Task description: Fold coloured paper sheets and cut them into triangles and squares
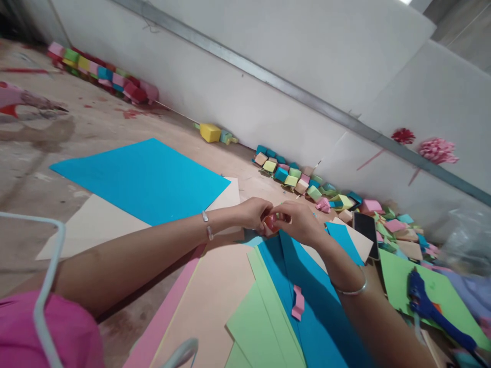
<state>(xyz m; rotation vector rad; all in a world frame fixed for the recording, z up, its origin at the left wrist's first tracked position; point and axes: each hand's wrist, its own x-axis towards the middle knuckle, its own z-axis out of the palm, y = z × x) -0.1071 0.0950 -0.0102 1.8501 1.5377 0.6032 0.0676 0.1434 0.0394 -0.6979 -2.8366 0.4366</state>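
A hand could slide over the big blue sheet (141,179) on the left. The left hand (255,213) and right hand (299,222) leave hardly any gap. Little paper boxes (291,181), a black phone (365,236) and a blue glue gun (429,305) block the right.

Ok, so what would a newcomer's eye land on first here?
Probably the big blue sheet lying flat to the left of the hands, the boldest patch of colour. Next, mid-picture, the left hand and right hand meet at a small reddish piece. Then the small coloured boxes strung along the foot of the white wall.
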